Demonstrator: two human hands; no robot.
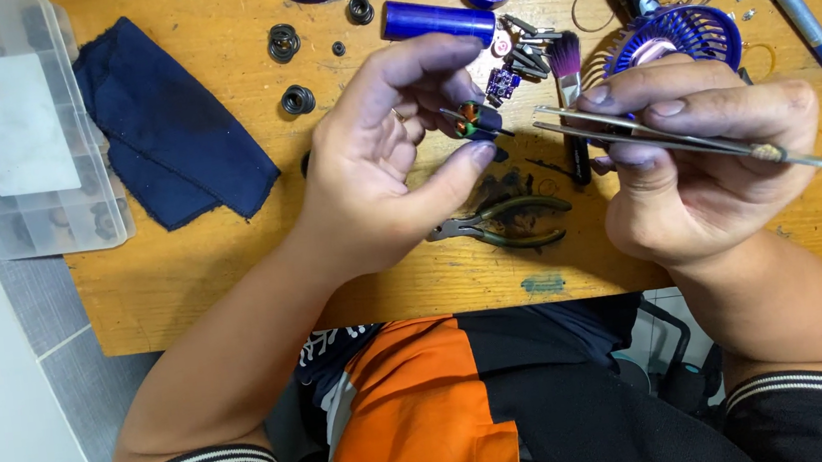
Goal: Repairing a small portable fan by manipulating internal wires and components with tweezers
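1. Head view: the left hand [374, 164] pinches a small motor [477, 120] with orange and green windings between thumb and fingertips, held above the middle of the table [194, 272].
2. The right hand [705, 152] has its grip closed on tweezers [663, 134]; their tips sit slightly apart, just right of the motor and not touching it.
3. On the far side lie a blue tube [438, 19], a blue fan grille [678, 34], a small circuit board [500, 84], a brush [566, 60] and black rings [297, 99].
4. Pliers [506, 224] rest near, between the hands; a dark cloth [170, 124] and a clear parts box [14, 128] lie left.
5. Judging by the spread, the fan is fully apart: shell, grille and board are off, the motor is out. No reassembly shows yet.
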